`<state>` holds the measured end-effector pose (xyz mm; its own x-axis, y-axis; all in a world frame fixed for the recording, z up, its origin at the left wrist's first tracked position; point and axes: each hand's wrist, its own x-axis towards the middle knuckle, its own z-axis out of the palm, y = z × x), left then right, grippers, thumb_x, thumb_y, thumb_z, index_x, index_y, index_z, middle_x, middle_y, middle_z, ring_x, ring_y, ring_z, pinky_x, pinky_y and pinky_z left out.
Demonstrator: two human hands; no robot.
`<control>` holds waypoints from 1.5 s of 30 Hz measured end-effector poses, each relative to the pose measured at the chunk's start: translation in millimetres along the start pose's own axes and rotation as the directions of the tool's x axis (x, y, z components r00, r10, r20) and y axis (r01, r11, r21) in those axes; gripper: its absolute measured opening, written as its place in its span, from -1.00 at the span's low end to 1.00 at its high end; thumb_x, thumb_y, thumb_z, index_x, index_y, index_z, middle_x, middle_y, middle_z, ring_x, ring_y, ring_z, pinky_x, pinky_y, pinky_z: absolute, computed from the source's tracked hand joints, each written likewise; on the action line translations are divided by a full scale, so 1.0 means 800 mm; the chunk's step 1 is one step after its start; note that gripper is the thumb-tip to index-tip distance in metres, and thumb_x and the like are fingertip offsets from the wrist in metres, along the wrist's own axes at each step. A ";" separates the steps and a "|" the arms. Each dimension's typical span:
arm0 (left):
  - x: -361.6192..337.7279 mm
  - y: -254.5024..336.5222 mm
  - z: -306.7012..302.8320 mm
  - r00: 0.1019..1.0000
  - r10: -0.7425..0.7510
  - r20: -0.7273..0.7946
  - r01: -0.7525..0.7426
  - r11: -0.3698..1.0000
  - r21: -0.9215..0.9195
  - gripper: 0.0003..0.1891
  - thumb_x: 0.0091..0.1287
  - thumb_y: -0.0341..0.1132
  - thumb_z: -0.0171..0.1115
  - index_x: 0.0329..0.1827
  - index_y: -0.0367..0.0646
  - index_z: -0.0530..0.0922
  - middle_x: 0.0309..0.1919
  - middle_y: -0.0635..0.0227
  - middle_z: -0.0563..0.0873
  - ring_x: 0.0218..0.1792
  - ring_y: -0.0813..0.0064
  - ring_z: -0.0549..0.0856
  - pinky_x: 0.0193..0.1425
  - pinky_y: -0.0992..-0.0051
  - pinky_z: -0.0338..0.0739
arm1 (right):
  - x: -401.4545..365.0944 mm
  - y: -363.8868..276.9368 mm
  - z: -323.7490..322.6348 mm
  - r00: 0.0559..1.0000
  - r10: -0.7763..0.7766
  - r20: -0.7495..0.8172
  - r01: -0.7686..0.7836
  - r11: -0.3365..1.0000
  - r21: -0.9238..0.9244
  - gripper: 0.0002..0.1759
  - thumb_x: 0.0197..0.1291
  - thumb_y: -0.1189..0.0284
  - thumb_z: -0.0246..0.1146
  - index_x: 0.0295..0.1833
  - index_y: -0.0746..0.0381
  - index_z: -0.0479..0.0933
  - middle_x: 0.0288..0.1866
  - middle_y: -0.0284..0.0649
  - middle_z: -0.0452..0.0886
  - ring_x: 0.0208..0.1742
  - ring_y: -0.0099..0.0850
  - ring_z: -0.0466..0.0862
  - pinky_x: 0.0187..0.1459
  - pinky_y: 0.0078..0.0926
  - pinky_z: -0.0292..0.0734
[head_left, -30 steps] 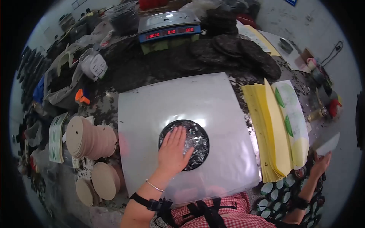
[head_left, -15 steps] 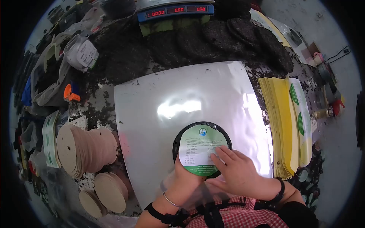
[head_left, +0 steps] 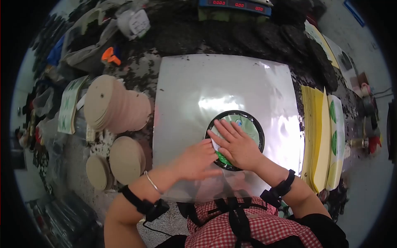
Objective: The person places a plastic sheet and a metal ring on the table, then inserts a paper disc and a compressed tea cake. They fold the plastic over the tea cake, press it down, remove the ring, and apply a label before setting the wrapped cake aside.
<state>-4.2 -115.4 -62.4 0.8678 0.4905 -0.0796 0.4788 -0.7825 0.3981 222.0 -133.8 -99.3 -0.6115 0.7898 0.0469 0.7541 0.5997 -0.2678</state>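
Note:
A black, glossy-rimmed round disc (head_left: 259, 142) lies on the shiny metal sheet (head_left: 186, 87). On top of it is a round green and white label (head_left: 249, 125), partly hidden by my hands. My right hand (head_left: 237, 146) rests flat across the label with its fingers stretched out. At the disc's left edge is my left hand (head_left: 198, 160), slightly blurred, its fingertips close to the label and its thumb held apart. Clear plastic film (head_left: 223, 187) shows at the near side of the disc.
Stacks of round beige cards (head_left: 126, 159) stand at the left. Yellow sheets (head_left: 315, 140) lie to the right beside a green-and-white printed packet (head_left: 336, 142). At the back are dark round cakes (head_left: 264, 37) and a digital scale (head_left: 237, 6). An orange object (head_left: 111, 56) sits back left.
My left hand has come out from under the disc to its left edge. My right hand has moved from the label's right side onto its middle. The camera view has shifted.

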 end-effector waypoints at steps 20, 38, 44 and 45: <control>0.059 0.192 0.025 0.631 -0.439 -0.640 0.150 0.878 -0.454 -0.10 0.12 -0.06 0.56 0.43 -0.33 0.30 0.33 -0.09 0.46 0.59 -0.13 0.13 0.63 -0.12 -0.07 | -0.209 -0.037 -0.063 0.902 0.343 -0.262 0.059 0.504 0.862 -0.56 0.59 0.31 -0.06 0.26 0.36 0.57 0.37 0.09 0.54 0.47 -0.07 0.46 0.50 -0.13 0.27; 0.265 0.285 0.224 0.904 0.035 -0.426 -0.149 0.961 -0.235 -0.65 0.14 -0.13 0.57 -0.23 -0.22 0.69 -0.26 0.24 0.75 -0.31 0.17 0.66 -0.26 0.28 0.53 | -0.464 -0.147 -0.119 0.213 0.952 0.219 0.421 -0.292 0.859 -0.60 0.47 0.30 0.17 0.24 0.35 0.45 -0.39 -0.11 0.65 -0.36 -0.23 0.71 -0.26 -0.19 0.66; 0.210 0.167 0.185 0.901 -0.350 0.256 0.207 -0.171 -0.963 -0.70 0.49 -0.12 0.29 -0.32 -0.16 0.59 -0.38 0.30 0.74 -0.34 0.32 0.69 -0.15 0.27 0.63 | -0.356 -0.050 -0.149 0.326 0.940 -0.105 -0.416 0.242 0.876 -0.66 0.36 0.40 0.32 0.19 0.28 0.63 -0.32 -0.06 0.73 -0.31 -0.28 0.76 -0.21 -0.25 0.67; 0.185 0.120 0.166 0.869 -0.366 0.332 0.130 -0.481 -0.867 -0.71 0.55 -0.15 0.20 -0.33 -0.12 0.58 -0.35 0.33 0.75 -0.32 0.35 0.71 -0.09 0.31 0.68 | -0.325 -0.042 -0.145 0.454 0.885 -0.104 -0.511 0.354 0.784 -0.66 0.31 0.43 0.36 0.18 0.22 0.67 -0.29 -0.04 0.75 -0.30 -0.24 0.79 -0.20 -0.25 0.68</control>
<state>187.9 -169.1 -157.0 0.6237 0.5850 -0.5184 -0.2331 0.7722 0.5910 383.8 -344.3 9.3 0.4142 0.9028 -0.1158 0.3914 -0.2916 -0.8728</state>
